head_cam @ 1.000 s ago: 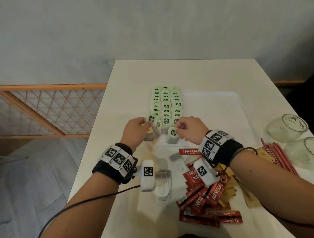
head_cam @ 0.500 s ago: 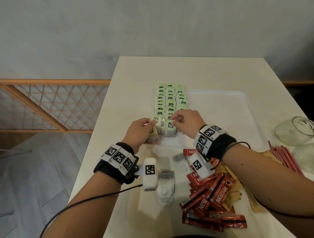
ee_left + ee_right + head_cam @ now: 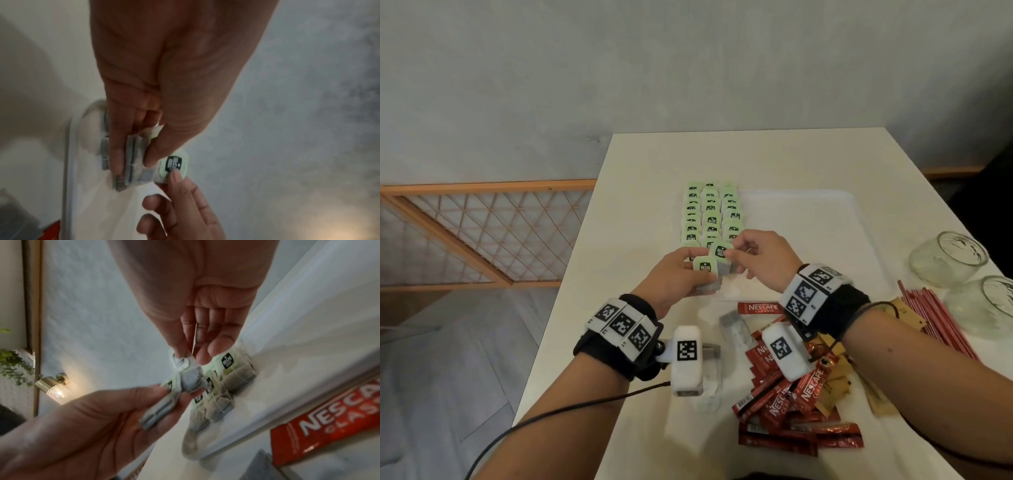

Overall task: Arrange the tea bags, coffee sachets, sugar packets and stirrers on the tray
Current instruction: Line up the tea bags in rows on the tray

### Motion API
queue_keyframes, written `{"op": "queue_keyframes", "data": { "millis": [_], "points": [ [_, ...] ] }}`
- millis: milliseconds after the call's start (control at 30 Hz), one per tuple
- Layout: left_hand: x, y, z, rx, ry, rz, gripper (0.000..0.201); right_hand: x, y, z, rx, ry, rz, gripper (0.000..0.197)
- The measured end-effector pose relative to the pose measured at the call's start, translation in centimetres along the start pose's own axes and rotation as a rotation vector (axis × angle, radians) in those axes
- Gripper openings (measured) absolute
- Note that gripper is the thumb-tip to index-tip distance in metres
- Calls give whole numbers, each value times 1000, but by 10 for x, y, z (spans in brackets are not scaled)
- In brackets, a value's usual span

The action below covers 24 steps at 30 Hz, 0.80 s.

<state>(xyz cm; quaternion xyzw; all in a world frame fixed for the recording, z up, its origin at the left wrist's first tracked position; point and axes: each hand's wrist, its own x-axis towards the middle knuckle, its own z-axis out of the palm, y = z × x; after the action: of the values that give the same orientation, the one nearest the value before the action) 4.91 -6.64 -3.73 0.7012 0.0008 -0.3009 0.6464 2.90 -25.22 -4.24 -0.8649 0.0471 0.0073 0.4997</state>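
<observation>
My left hand (image 3: 686,271) holds a small stack of tea bags (image 3: 704,274) just above the near edge of the white tray (image 3: 808,219). My right hand (image 3: 733,255) pinches the green tag of the top tea bag (image 3: 720,251) at that stack. In the left wrist view, the stack (image 3: 133,155) sits between thumb and fingers. In the right wrist view, the pinched bag (image 3: 191,381) hangs at the fingertips. Rows of green-tagged tea bags (image 3: 709,212) fill the tray's left side. Red coffee sachets (image 3: 791,407), brown sugar packets (image 3: 837,377) and red stirrers (image 3: 935,318) lie on the table.
Two glass jars (image 3: 948,260) lie at the table's right edge beside the stirrers. Loose tea bags (image 3: 732,325) lie on the table in front of the tray. A wooden lattice rail (image 3: 482,233) stands left of the table. The tray's right part is bare.
My right hand set a tea bag down at the front of the rows, then came back and now pinches another bag at the left hand's stack. Both hands rose slightly.
</observation>
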Motion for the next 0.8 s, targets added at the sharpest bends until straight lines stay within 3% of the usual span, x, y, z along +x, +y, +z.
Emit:
{"op": "queue_keyframes", "data": {
  "millis": [133,300,533,800],
  "points": [
    [-2,1,-6,-20,58,-9,31,-6,8,-13,24,-21,69,6],
    [-1,0,-15,80,170,59,21,-10,21,-15,-122,-197,169,5],
    [1,-4,-25,98,279,129,16,2,28,-7,-214,23,171,6],
    [5,-1,-27,91,309,118,15,13,22,0,-139,42,207,10]
  ]
}}
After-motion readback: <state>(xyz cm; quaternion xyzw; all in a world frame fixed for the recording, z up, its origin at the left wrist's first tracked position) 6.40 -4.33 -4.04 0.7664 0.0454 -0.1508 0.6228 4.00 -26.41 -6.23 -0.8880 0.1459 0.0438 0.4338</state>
